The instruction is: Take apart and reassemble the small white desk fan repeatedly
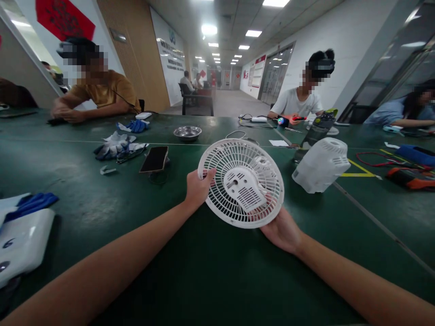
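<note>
Between my hands, tilted above the green table, is a round white fan grille (244,190) with a solid slotted hub at its middle. My left hand (200,185) grips its left rim, the thumb laid over the near face. Under the lower right edge, my right hand (283,228) holds the grille from behind; its fingers show partly through the bars. A white part, perhaps the motor, shows dimly behind the upper right bars. Right of the grille, a white plastic housing (321,165) with vent slots stands on the table.
A phone (154,159), work gloves (115,145) and a metal bowl (187,132) lie beyond my left hand. A dark bottle (314,133) stands behind the housing. At right are an orange-black tool (411,178) and red cable. Other people sit across the green table (217,280).
</note>
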Demonstrator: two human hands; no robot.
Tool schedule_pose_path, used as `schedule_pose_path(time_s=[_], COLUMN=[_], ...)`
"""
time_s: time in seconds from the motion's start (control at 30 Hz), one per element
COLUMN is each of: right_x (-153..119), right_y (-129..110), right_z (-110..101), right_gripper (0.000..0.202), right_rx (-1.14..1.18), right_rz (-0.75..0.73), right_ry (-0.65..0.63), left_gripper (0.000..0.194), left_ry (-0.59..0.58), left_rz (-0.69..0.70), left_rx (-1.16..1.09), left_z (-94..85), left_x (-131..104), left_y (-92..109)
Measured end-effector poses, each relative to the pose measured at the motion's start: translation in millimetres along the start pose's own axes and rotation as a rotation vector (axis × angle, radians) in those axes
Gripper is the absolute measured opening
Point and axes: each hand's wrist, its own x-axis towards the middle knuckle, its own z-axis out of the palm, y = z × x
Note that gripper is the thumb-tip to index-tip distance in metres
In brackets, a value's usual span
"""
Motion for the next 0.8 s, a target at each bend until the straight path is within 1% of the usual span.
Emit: schedule_pose_path(time_s=[0.13, 0.23, 0.33, 0.43, 0.47, 0.5, 0.53, 0.6, 0.63, 0.7, 0.8], right_x=[0.1, -0.6, 2.3, 13.2, 18.3, 23.6, 28.7, 36.9, 39.4, 41.4, 39.3], right_y=[-2.1, -6.3, -14.3, -21.6, -23.0, -23.8, -24.2, -24.8, -25.2, -26.0, -24.4], right_z=[-1.9, -0.1, 2.3, 1.3, 0.0, -1.8, -3.9, -8.0, -9.6, -12.0, -15.0], right_gripper=[0.047, 0.047, 0.044, 0.046, 0.048, 0.049, 0.050, 0.049, 0.048, 0.049, 0.058], right_rx=[-0.128, -0.150, -0.147, -0.158, -0.162, -0.169, -0.183, -0.239, -0.284, -0.393, -0.531], right_rz=[-0.043, -0.075, -0.103, -0.119, -0.121, -0.126, -0.136, -0.164, -0.189, -0.261, -0.375], right_ry=[-0.036, -0.021, 0.020, 0.082, 0.103, 0.127, 0.154, 0.202, 0.218, 0.233, 0.197], left_gripper=[0.027, 0.027, 0.036, 0.055, 0.063, 0.069, 0.072, 0.073, 0.072, 0.072, 0.068], left_ry=[-0.019, -0.049, -0.135, -0.295, -0.377, -0.433, -0.464, -0.515, -0.531, -0.548, -0.538], left_rz=[0.037, 0.019, -0.019, -0.118, -0.197, -0.286, -0.364, -0.483, -0.518, -0.559, -0.612], left_rx=[0.032, 0.016, -0.066, -0.299, -0.390, -0.466, -0.524, -0.600, -0.633, -0.707, -0.827], left_z=[0.8, -1.1, -6.9, -17.6, -21.7, -25.9, -29.6, -35.2, -36.8, -38.0, -37.8], left_x=[-0.3, 1.6, 8.4, 21.4, 26.3, 30.9, 35.0, 40.8, 42.4, 43.3, 41.4], left_y=[1.5, -1.9, -10.9, -22.8, -26.6, -30.1, -33.0, -36.7, -37.2, -35.1, -25.9])
